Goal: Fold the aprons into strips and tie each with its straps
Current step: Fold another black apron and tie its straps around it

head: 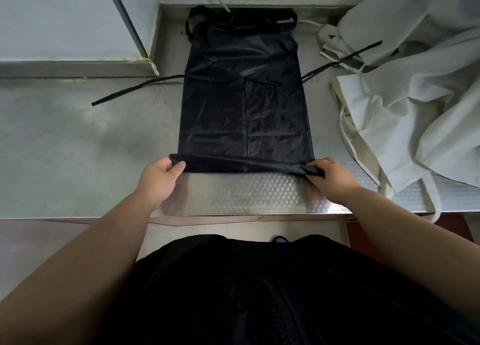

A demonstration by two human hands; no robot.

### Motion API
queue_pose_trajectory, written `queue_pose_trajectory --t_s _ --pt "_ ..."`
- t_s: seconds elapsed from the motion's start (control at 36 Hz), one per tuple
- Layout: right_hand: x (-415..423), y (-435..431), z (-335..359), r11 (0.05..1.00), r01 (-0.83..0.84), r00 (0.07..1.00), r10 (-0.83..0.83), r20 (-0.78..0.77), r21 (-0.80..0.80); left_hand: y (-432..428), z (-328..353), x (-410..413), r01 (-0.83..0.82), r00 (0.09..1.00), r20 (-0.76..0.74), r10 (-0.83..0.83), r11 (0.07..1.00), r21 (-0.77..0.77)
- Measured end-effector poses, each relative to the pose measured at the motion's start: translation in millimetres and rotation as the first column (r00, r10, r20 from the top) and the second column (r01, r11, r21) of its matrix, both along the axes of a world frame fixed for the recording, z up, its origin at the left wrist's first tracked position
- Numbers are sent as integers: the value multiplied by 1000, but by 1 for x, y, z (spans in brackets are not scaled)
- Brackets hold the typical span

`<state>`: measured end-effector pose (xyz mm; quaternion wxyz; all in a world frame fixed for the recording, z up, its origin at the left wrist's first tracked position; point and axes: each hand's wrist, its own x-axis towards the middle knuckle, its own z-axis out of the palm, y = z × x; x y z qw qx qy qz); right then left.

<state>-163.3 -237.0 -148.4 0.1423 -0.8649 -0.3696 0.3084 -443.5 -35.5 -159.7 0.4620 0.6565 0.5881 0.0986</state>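
Note:
A black apron (244, 106) lies flat on the steel table (78, 147), its neck loop at the far end. One waist strap (135, 87) trails out to the left, the other strap (342, 59) runs right onto the pale cloth. The near hem is turned over into a narrow folded band (244, 164). My left hand (161, 178) pinches the band's left end between thumb and fingers. My right hand (330, 176) pinches its right end.
A heap of pale cream aprons (410, 90) with loose straps fills the table's right side and hangs over the front edge. A raised steel ledge (75, 68) and wall bound the far left. The table's front edge (233, 213) runs just below my hands.

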Motion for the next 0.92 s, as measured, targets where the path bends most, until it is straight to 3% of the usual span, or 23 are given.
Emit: queue_pose_trajectory --t_s 0.17,0.42,0.53,0.64,0.69,0.81,0.92 --pt "4 11 -3 974 226 968 -225 -107 -2 3 -5 8 -9 992 -127 20 996 93" --pt "0 37 -1 952 172 981 -143 130 -251 4 -10 17 -107 957 -249 152 977 186" --pt "-6 38 -3 954 222 943 -157 292 -203 2 -9 17 0 944 -313 104 949 315" --pt "-7 29 -1 971 -151 901 212 379 -184 1 -9 8 221 966 -235 -111 829 515" --pt "-5 25 -1 967 -200 915 243 322 -160 2 -13 1 358 932 -256 -256 758 545" --pt "0 19 3 935 -273 920 323 221 -226 6 -11 -8 495 866 -326 -379 737 461" --pt "6 23 2 928 -271 912 333 239 -256 11 -1 -4 607 763 -467 -448 745 278"
